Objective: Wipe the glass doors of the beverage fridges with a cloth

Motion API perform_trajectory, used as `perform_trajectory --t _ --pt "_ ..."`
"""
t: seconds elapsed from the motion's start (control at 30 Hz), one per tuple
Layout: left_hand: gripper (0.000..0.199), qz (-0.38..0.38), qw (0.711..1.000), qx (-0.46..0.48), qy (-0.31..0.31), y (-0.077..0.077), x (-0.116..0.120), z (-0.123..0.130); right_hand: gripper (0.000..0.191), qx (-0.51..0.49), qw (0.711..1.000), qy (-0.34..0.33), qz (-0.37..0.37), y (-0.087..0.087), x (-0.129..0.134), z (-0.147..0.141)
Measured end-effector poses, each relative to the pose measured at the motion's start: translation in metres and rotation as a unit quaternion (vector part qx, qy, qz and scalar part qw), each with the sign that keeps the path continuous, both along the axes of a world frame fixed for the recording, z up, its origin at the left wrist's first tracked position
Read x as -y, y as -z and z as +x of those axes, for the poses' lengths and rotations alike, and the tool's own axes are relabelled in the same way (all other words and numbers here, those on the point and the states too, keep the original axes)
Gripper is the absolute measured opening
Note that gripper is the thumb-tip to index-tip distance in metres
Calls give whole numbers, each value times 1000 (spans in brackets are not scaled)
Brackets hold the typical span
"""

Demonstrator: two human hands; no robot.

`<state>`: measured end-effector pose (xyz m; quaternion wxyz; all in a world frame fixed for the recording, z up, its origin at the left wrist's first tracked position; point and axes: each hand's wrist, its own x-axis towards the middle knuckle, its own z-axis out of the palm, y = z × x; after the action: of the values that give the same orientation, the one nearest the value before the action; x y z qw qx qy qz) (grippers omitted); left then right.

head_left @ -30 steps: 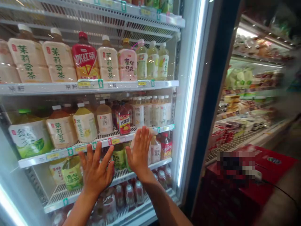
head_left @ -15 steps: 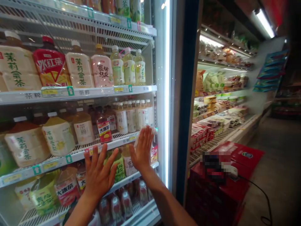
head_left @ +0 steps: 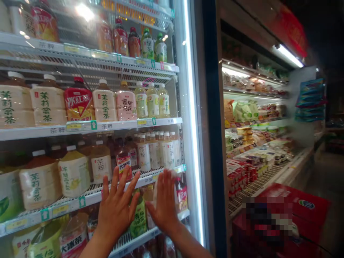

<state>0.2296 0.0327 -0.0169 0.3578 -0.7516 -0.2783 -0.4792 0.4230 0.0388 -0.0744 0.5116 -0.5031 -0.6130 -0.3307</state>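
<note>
Two hands: both open, fingers spread, at 6 o'clock, clamped on nothing.
Left hand (head_left: 115,211): palm flat on the glass cooler door (head_left: 178,107), just below a red-labelled iced-tea bottle (head_left: 124,165).
Right hand (head_left: 163,200): palm flat on the glass, beside a pale scrap (head_left: 154,200), unclear.
Red cartons (head_left: 292,204): at 4 o'clock.

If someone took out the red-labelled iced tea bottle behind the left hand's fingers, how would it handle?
The red-labelled iced tea bottle looks full of dark liquid, so it is probably fairly heavy for its size. Its smooth plastic may feel slick. Its narrow neck suggests it could tip if pushed high on the wire shelf.
</note>
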Motion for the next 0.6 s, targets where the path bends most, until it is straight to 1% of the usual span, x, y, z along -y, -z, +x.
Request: perform_trajectory --t 0.03,0.07,0.1,0.2,0.23,0.27,0.3,0.33,0.37,0.43,0.47,0.5,0.53,0.6 --pt "66 4 1000 -2 -3 -4 0 -3 90 25 1000 -10 -1 -1 -1 -3" --pt "65 10 1000 -5 -6 -10 0 -7 90 38 999 -15 2 -9 -3 -2" --pt "64 16 1000 -8 -11 -16 -1 -12 89 41 999 -14 12 -23 -8 1" --pt "65 42 999 -17 -29 -38 0 -28 84 11 999 -1 50 -84 -23 13" --pt "65 50 998 -18 -35 -45 0 -34 84 0 998 3 62 -100 -26 13" --pt "66 57 997 -18 -40 -51 0 -39 84 -7 997 3 71 -110 -27 10" --pt "66 62 997 -17 -45 -55 1 -45 84 -8 997 0 72 -112 -26 3" --pt "67 65 997 -15 -49 -59 2 -50 85 2 998 -7 66 -108 -23 -6" --pt "67 65 996 -14 -52 -61 3 -55 87 22 998 -19 56 -100 -19 -15" --pt "67 65 996 -13 -61 -65 5 -66 91 87 995 -47 35 -87 -12 -32" --pt "67 66 995 -16 -67 -67 6 -72 92 114 991 -55 31 -87 -11 -37" --pt "67 69 995 -18 -73 -70 7 -79 93 130 989 -57 33 -94 -11 -39" --pt "68 75 994 -20 -78 -73 8 -87 92 130 989 -51 40 -107 -13 -40" --pt "69 86 992 -19 -91 -82 11 -103 91 98 993 -29 59 -140 -20 -42"
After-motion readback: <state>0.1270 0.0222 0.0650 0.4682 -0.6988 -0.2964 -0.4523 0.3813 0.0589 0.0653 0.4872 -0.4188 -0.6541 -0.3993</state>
